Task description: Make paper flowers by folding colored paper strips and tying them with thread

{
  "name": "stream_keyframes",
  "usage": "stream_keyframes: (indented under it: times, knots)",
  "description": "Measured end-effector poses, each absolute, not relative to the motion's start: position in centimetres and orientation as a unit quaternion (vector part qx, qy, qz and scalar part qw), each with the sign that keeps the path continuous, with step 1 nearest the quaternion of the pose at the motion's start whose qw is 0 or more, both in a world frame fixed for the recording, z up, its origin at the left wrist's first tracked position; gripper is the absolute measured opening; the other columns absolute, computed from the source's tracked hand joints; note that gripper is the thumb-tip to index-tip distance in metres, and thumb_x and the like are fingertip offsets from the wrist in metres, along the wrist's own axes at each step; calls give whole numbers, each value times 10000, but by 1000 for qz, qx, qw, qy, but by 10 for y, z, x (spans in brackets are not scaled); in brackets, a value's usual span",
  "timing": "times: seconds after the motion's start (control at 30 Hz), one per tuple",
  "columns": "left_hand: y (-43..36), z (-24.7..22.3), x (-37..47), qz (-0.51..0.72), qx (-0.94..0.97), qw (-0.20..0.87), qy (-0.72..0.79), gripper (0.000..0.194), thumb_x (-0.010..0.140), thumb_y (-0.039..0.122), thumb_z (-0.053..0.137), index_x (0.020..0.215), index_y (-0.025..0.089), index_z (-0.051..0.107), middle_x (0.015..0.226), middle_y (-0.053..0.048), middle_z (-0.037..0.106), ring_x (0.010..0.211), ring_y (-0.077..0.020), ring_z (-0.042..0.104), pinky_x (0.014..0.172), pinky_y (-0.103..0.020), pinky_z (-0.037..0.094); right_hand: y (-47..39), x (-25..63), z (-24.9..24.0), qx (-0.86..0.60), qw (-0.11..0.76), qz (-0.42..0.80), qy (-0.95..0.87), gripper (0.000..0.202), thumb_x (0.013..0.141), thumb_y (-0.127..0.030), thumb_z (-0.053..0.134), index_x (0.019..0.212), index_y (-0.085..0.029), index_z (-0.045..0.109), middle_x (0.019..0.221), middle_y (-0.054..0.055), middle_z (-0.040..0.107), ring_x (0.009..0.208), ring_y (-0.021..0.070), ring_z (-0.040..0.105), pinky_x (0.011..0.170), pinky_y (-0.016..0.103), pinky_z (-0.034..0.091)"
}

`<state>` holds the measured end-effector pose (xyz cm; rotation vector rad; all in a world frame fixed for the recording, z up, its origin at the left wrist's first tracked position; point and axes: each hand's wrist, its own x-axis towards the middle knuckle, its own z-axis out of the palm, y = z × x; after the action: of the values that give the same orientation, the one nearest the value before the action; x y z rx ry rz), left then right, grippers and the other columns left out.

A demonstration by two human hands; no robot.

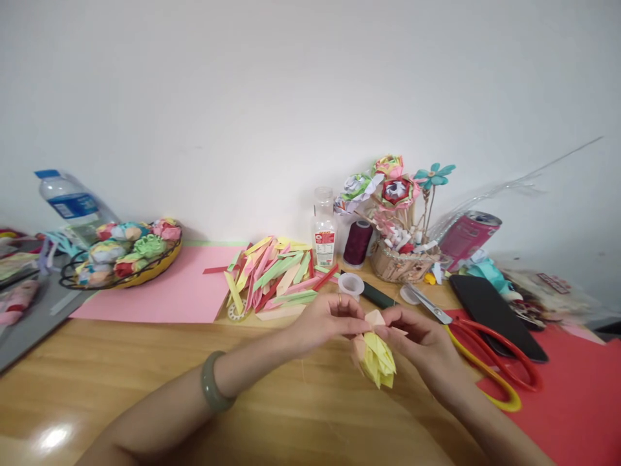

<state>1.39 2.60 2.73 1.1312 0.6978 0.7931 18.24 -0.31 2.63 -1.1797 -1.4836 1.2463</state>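
Observation:
Between my two hands, above the wooden table, is a paper flower (379, 360) with folded yellow petals and a few pale peach ones around its base. My left hand (334, 318), with a green bangle on the wrist, pinches the flower's base from the left. From the other side my right hand (421, 338) closes its fingers on the peach petals by the base. The flower's yellow tips point down toward me. Just behind the hands lies a pile of folded paper strips (276, 275) in pink, green, yellow and red.
Scissors (478, 353) with red and yellow handles lie right of my right hand, beside a black phone (495, 317). Behind stand a clear bottle (324, 236), a maroon thread spool (358, 244), a paper-flower basket (406, 262) and a pink can (469, 238). A paper-ball basket (145, 275) sits left.

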Motion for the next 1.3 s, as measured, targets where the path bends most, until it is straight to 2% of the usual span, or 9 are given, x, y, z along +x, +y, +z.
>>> stream_keyframes:
  times: [0.27,0.4,0.63,0.77,0.87,1.0,1.1,1.2,1.3]
  knots:
    - [28,27,14,322,466,750,340,334,461,294,777,645,102,573,609,11,579,550,-73,521,559,-217,397,-2,181,28,-478,418,526,-565,221,662,-374,661,719,-173,588,671,-3,596,589,115,549,538,225,445]
    - [28,25,16,332,471,738,352,360,442,321,780,633,107,563,608,13,579,556,-78,526,566,-225,408,-2,182,27,-493,407,506,-579,246,661,-397,653,658,-173,550,630,-4,585,560,117,545,519,230,451]
    - [27,23,15,356,540,676,355,281,543,302,726,618,122,524,590,17,552,544,-71,508,544,-213,414,-2,180,26,-502,402,464,-610,257,654,-407,652,692,-171,556,636,2,583,569,123,546,510,222,447]
    - [25,25,14,355,583,635,362,219,600,271,683,613,128,518,578,14,544,541,-78,507,526,-206,407,-4,179,29,-502,388,380,-674,228,720,-402,588,722,-174,593,637,12,605,584,138,555,535,235,451]
    - [23,26,15,360,598,607,381,196,614,251,663,604,133,507,595,10,542,552,-82,502,536,-211,404,-5,179,27,-498,388,284,-722,193,757,-352,555,664,-182,565,605,1,586,562,132,540,530,234,441]
    - [21,24,16,376,616,570,392,155,634,214,630,610,144,494,629,9,536,583,-90,499,562,-220,400,-6,183,18,-467,382,190,-775,114,793,-262,517,704,-193,537,611,0,586,553,126,541,517,232,440]
    - [22,24,13,379,605,596,369,204,644,234,638,758,163,484,683,14,529,629,-102,510,593,-234,401,-5,188,13,-424,399,114,-805,40,791,-178,515,764,-204,530,638,1,612,559,125,574,510,223,447]
    - [26,25,10,311,592,673,316,374,679,328,625,984,182,465,920,-48,558,821,-149,537,690,-276,414,-3,192,11,-381,423,44,-821,144,779,-98,511,844,-225,527,712,12,647,633,139,615,548,232,467]
    - [28,24,11,214,620,716,240,467,671,348,637,1086,205,478,1053,-57,523,929,-171,512,755,-289,403,-2,193,12,-336,429,18,-838,229,765,-49,513,884,-243,528,816,27,665,763,156,625,640,262,484]
